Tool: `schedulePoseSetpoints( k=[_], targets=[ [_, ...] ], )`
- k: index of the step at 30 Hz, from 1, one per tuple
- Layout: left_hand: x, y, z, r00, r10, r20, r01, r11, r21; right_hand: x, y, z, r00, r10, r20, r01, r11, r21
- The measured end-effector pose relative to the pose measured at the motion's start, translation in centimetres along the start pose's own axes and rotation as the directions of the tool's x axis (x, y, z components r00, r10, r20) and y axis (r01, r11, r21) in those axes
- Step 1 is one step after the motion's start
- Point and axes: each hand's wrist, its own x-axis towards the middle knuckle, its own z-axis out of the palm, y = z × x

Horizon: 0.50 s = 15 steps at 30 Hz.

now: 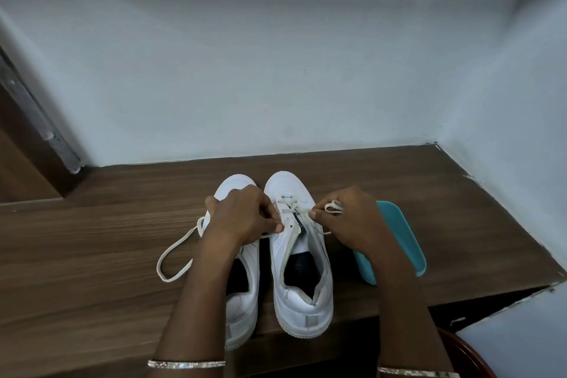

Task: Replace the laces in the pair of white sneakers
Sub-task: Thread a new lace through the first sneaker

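Observation:
Two white sneakers stand side by side on the wooden table (92, 255), toes pointing away from me. The right sneaker (299, 255) has a cream lace (290, 207) crossed through its front eyelets. My left hand (242, 215) lies over the left sneaker (242, 301) and pinches one end of that lace, whose slack (175, 258) loops out over the table to the left. My right hand (346, 218) pinches the other end beside the right sneaker's eyelets, with a small loop (333, 207) of lace sticking up between its fingers.
A teal rectangular tray (402, 236) lies just right of the right sneaker, under my right wrist. White walls close in behind and on the right. The table's front edge steps back at the lower right, where a dark red chair rim (472, 356) shows.

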Motion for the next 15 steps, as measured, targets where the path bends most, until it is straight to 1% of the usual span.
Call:
schedulePoseSetpoints(
  k=[3,6,10,15],
  targets=[
    [0.0,-0.1,-0.1,1.0,0.007,0.017,-0.008,1.0,0.013,0.1,0.1,0.2,0.999,-0.004,0.032,0.005,1.0,-0.012],
    [0.1,-0.3,0.0,0.999,0.021,0.036,-0.022,0.998,0.052,0.0,-0.2,0.4,1.0,0.007,0.001,-0.007,1.0,-0.016],
    [0.0,-0.4,0.4,0.996,0.044,0.071,-0.051,0.994,0.1,0.0,-0.8,0.8,1.0,0.006,-0.018,-0.006,1.0,0.008],
    [0.0,-0.2,0.9,0.994,0.07,0.082,-0.081,0.988,0.135,-0.2,-1.0,0.7,0.998,0.05,-0.024,-0.048,0.996,0.079]
  ],
)
